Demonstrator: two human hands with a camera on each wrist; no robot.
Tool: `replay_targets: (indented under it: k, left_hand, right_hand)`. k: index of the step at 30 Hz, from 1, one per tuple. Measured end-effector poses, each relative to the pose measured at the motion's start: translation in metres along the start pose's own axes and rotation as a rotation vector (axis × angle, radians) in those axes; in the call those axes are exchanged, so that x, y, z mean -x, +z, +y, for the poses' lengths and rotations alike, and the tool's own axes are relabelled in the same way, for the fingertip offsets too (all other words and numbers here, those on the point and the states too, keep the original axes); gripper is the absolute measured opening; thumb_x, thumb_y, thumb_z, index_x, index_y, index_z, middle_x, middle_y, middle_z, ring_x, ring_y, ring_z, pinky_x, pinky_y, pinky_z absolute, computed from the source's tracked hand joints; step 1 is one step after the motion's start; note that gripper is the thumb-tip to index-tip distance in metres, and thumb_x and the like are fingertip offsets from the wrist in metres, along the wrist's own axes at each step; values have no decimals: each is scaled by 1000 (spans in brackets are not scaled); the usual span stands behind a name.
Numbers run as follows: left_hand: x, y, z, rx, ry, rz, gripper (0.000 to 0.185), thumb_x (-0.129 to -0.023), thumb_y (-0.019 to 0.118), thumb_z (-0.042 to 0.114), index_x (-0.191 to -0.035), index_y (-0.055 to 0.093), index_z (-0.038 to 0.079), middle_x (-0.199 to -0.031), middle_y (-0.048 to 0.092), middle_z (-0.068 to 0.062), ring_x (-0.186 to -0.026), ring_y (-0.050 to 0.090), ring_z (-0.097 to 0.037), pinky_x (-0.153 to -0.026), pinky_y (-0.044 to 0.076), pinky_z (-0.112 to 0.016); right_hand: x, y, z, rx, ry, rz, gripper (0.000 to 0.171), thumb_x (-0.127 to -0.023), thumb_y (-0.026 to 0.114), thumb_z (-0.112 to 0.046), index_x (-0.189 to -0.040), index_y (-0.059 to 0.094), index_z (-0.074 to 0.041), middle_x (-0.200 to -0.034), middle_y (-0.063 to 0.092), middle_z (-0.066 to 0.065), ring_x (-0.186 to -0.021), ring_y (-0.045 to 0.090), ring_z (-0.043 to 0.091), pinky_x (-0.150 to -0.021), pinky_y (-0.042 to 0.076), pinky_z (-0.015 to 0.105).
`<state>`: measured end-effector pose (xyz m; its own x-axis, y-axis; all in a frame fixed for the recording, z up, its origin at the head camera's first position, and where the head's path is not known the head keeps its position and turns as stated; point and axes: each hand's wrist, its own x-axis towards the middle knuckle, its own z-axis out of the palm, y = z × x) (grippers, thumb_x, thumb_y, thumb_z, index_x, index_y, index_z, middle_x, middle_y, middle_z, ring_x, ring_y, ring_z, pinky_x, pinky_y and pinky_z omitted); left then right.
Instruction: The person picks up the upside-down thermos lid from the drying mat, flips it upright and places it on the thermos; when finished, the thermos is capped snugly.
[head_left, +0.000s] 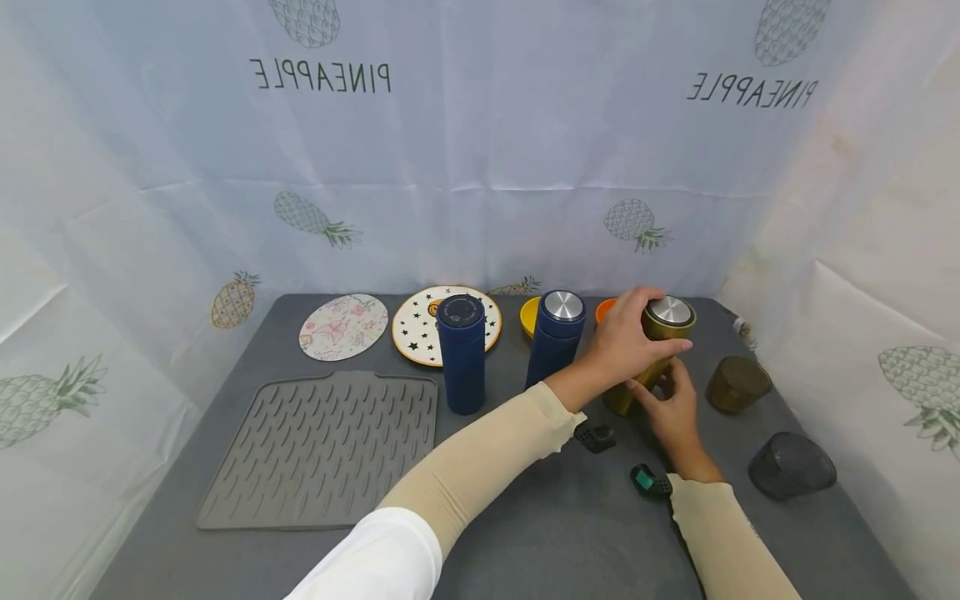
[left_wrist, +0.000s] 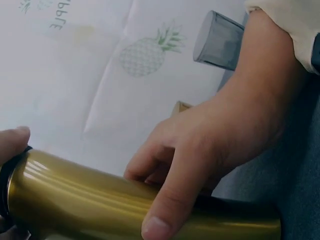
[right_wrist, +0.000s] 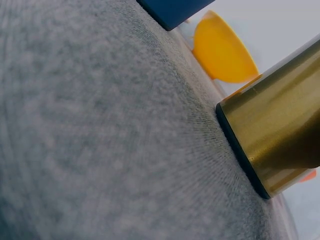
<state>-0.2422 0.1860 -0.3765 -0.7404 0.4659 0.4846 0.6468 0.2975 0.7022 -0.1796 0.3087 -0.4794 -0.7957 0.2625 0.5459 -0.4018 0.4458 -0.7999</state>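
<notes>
A gold thermos (head_left: 628, 400) with a black-rimmed, silver-topped lid (head_left: 671, 311) stands upright at the right of the table. My left hand (head_left: 628, 335) grips it at the top, fingers and thumb around the lid. Lower down, my right hand (head_left: 673, 410) holds the thermos body, with the thumb across its side in the left wrist view. To the left are a blue thermos (head_left: 557, 342) with a silver top and another blue thermos (head_left: 463, 358) with a dark top. In the right wrist view the base of the gold thermos (right_wrist: 280, 115) meets the table.
A grey drying mat (head_left: 322, 450) lies at the left. Behind it are a floral oval plate (head_left: 343, 327) and a star-patterned plate (head_left: 414, 327). A yellow bowl (head_left: 528, 315) and an orange bowl (head_left: 604, 309) sit behind the thermoses. A brown cup (head_left: 738, 385) and a grey cup (head_left: 792, 467) stand at right.
</notes>
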Motion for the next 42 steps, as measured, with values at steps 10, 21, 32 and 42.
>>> replay_targets:
  k: [10, 21, 32, 42]
  left_hand:
    - [10, -5, -9, 26, 34, 78, 77, -82, 78, 42, -144, 42, 15, -132, 48, -1, -113, 48, -7, -88, 42, -15]
    - [19, -5, -10, 65, 100, 126, 64, -86, 76, 30, -138, 44, 9, -124, 54, -4, -113, 52, -9, -93, 42, -17]
    - [10, 3, -2, 145, -59, 14, 86, -82, 77, 42, -151, 29, 20, -139, 46, 4, -116, 51, -6, -89, 45, -19]
    - [-1, 13, 1, 166, -103, 7, 90, -79, 79, 44, -151, 28, 27, -140, 46, 6, -112, 53, -7, -87, 46, -21]
  right_hand:
    - [-1, -1, 0, 17, 17, 1, 56, -79, 76, 4, -129, 52, 7, -112, 51, -11, -103, 51, 2, -88, 42, 20]
    - [-2, -3, -3, 41, 67, -19, 57, -82, 76, -1, -132, 50, 5, -116, 53, -1, -104, 49, 1, -94, 42, 25]
    - [-1, -2, 0, 14, 16, -15, 61, -80, 75, 8, -134, 48, 7, -116, 52, -8, -102, 51, 1, -89, 41, 19]
    - [1, -1, 0, -18, -15, 7, 57, -78, 74, 11, -130, 50, 10, -109, 52, -15, -98, 53, 5, -86, 42, 18]
